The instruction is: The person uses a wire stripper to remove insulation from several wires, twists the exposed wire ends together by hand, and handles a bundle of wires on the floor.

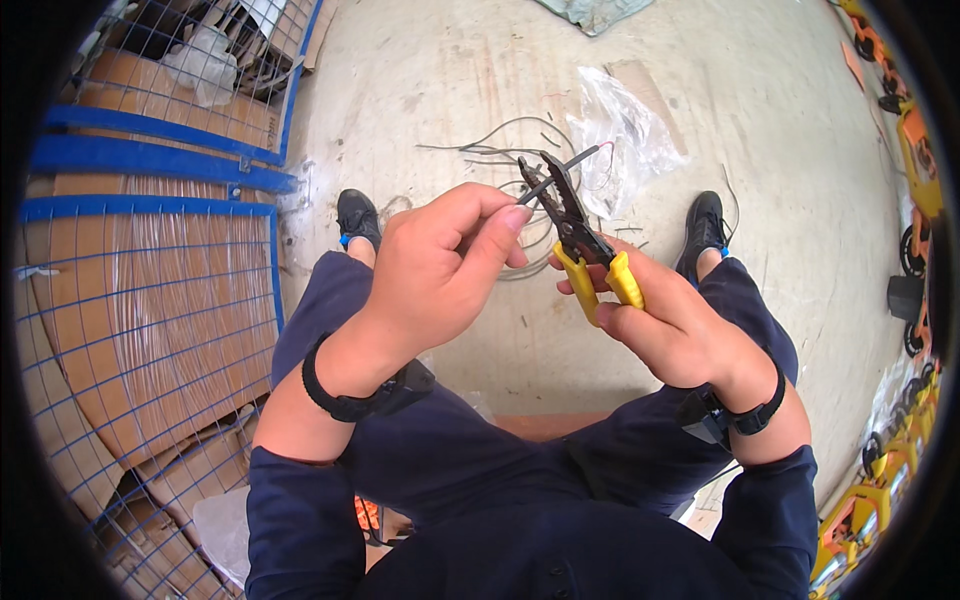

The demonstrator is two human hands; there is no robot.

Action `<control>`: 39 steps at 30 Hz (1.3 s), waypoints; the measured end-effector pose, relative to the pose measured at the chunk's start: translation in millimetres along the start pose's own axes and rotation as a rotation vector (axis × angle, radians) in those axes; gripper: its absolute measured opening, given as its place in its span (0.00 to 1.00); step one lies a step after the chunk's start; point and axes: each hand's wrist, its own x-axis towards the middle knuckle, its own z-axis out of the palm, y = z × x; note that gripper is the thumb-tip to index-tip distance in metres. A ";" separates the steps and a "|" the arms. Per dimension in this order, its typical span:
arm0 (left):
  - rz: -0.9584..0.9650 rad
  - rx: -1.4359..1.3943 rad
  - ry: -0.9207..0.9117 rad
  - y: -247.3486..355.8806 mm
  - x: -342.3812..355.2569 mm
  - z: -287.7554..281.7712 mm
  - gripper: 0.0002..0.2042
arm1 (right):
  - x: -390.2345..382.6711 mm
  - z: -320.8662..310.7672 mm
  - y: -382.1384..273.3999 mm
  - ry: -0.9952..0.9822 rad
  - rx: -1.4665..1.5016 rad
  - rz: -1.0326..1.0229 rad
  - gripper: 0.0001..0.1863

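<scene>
Wire (570, 163) sits in the jaws of your yellow pliers (580, 240). Your left hand (440, 265) fingers pinch it; your right hand (665, 320) grips the handles. Squeeze and pull, I think.

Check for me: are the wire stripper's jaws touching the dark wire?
Touching. The head view shows the wire stripper, held in the right hand, with its jaws closed across the dark wire pinched by the left hand.

Workshop (concrete floor (480, 90), wire cages (150, 300))
</scene>
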 end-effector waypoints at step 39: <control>-0.031 0.005 0.064 4.2 1.3 7.2 0.06 | 2.5 2.7 7.4 0.005 -0.192 -0.189 0.33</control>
